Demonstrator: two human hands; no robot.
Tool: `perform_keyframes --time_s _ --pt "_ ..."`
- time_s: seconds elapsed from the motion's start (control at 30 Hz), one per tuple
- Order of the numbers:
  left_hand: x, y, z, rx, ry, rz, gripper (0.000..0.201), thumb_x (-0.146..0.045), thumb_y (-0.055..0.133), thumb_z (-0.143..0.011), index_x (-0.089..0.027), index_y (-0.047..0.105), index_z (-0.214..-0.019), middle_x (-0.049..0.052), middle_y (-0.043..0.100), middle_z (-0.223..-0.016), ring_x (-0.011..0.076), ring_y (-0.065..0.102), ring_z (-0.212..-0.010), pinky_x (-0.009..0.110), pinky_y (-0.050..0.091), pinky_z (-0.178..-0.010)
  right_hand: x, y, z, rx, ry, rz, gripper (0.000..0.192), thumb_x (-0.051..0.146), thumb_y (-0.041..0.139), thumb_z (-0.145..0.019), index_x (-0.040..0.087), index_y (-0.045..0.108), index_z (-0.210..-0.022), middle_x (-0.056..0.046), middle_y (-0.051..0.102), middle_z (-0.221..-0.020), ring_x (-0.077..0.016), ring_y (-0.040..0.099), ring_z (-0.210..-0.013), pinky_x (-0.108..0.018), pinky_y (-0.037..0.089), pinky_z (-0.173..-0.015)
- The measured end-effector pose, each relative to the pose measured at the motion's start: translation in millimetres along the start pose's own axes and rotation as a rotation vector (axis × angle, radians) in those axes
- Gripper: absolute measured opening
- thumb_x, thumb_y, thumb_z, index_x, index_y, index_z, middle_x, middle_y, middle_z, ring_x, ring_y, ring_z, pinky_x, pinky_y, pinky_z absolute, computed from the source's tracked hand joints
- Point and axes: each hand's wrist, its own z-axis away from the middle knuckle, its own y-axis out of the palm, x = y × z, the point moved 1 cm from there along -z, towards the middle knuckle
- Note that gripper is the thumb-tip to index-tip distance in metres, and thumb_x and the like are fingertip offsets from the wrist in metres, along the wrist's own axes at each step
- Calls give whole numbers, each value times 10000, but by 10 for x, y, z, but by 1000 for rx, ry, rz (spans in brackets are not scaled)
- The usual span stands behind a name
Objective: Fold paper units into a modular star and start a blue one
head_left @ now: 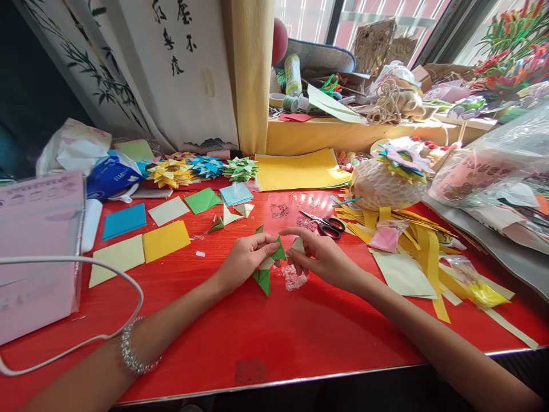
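Closest to me, a beaded bracelet (137, 352) circles my left wrist above the red table (266, 337). My left hand (244, 260) pinches the green folded paper piece (266, 269) just off the tabletop, and my right hand (321, 257) grips a pale unit (297, 245) at its edge, apparently aligning them. Scissors (326, 224) lie just beyond, within reach.

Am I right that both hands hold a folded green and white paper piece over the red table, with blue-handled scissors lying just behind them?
Not quite: the head view shows the scissors have black handles. The rest stands: both hands, left and right, hold the paper piece over the red table.
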Motion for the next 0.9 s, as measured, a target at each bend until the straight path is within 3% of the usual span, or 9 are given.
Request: perform_keyframes --time_s 0.2,0.57,0.7,0.9 --pt "7 3 6 -41 10 -70 260 -393 470 -815 -153 568 -821 24 626 -686 108 520 -567 200 368 -501 -25 34 0 -39 -9 65 343 161 432 -822 194 418 -1163 30 538 -623 -91 524 -514 -212 426 -528" --pt "50 6 -7 -22 38 -19 256 -408 500 -797 -160 550 -834 16 618 -738 138 574 -690 228 435 -627 -87 82 -2 -93 33 -124 332 220 432 -843 215 396 -1173 31 514 -632 -82 509 -479 -189 404 -437" --pt "73 10 -31 8 35 -10 277 -417 499 -796 -156 543 -878 34 628 -749 152 579 -706 242 433 -636 -99 76 -25 -77 18 -324 383 252 457 -843 209 327 -1201 44 503 -621 -84 516 -471 -199 431 -444" --pt "64 25 -13 -60 109 -45 318 -353 475 -824 -224 449 -1113 -21 541 -671 110 528 -611 211 400 -575 -73 34 -44 -13 15 -446 289 259 499 -827 174 413 -1089 -5 552 -739 -106 569 -592 -229 486 -517"
